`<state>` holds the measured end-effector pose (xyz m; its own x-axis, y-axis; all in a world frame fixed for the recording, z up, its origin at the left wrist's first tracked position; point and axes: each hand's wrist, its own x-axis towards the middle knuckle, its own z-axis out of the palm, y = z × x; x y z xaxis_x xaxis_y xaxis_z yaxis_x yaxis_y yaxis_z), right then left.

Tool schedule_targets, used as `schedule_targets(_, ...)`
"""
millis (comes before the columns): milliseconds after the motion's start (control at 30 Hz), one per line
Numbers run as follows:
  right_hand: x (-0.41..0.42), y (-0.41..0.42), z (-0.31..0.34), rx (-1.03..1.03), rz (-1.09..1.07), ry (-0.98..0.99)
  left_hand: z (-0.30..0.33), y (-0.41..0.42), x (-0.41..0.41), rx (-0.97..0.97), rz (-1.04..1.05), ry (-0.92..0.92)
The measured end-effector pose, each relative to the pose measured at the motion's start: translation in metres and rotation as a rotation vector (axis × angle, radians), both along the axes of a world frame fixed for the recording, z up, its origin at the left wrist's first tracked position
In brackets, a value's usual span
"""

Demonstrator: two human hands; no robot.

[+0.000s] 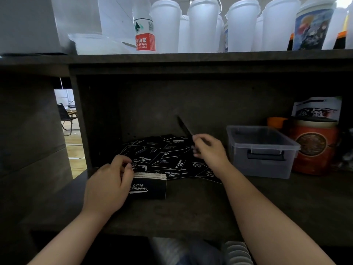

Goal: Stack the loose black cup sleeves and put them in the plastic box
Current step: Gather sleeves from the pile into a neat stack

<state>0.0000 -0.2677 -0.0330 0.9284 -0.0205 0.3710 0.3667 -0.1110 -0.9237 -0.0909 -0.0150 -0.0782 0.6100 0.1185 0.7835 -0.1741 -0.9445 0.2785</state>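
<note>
Several loose black cup sleeves (164, 153) with white "Camping Club" print lie scattered at the back of the dark wooden shelf. In front of them sits a neat stack of sleeves (150, 185), and my left hand (108, 186) is closed on its left end. My right hand (209, 149) is raised above the pile and pinches one single sleeve (184, 127), which points up and to the left, edge-on. The clear plastic box (261, 150) stands to the right of the pile, lidless, with nothing visible inside.
An orange-red canister (313, 146) and a printed card stand right of the box. On the shelf above are white plastic cups (166, 25), a water bottle (144, 31) and a printed cup. A gap on the left shows a floor and chair.
</note>
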Motion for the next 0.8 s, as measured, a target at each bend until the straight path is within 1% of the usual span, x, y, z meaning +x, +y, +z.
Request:
schedule_targets(33,-0.005,0.004,0.001,0.054,0.167,0.094,0.000,0.000,0.000,-0.021,-0.019,0.015)
schedule_targets(67,-0.009,0.008,0.001,0.038,0.315,0.174,0.000,-0.001,0.000,-0.048,-0.042,0.034)
schedule_targets(100,-0.014,0.012,0.000,-0.013,0.441,0.250,0.001,-0.001,0.000,-0.075,-0.063,0.045)
schedule_targets(167,-0.021,0.018,-0.003,-0.180,0.625,0.356,0.003,0.000,-0.001,-0.103,-0.113,0.038)
schedule_targets(233,-0.024,0.020,-0.005,-0.309,0.732,0.403,0.003,0.001,0.000,-0.055,-0.167,0.018)
schedule_targets(333,-0.022,0.021,-0.006,-0.360,0.765,0.383,0.000,0.004,0.002,0.058,-0.155,-0.009)
schedule_targets(433,-0.024,0.024,-0.008,-0.402,0.708,0.296,0.001,0.003,0.001,0.077,-0.087,-0.031)
schedule_targets(567,-0.023,0.027,-0.007,-0.504,0.608,0.150,0.000,0.004,0.003,0.084,-0.067,-0.048)
schedule_targets(600,-0.021,0.027,-0.006,-0.500,0.582,0.127,0.000,0.003,0.003,0.088,-0.066,-0.052)
schedule_targets(667,-0.011,0.027,-0.005,-0.429,0.428,0.095,0.000,0.002,0.004,0.093,-0.066,-0.058)
schedule_targets(700,-0.002,0.026,-0.005,-0.429,0.284,0.045,-0.001,0.002,0.004,0.092,-0.068,-0.058)
schedule_targets(733,0.012,0.022,-0.005,-0.557,0.104,-0.043,-0.001,0.001,0.004,0.089,-0.069,-0.056)
schedule_targets(767,0.024,0.016,-0.004,-0.858,-0.082,-0.153,-0.001,0.001,0.003,0.085,-0.071,-0.051)
schedule_targets(800,0.035,0.012,-0.004,-1.183,-0.199,-0.212,0.000,0.001,0.003,0.085,-0.071,-0.048)
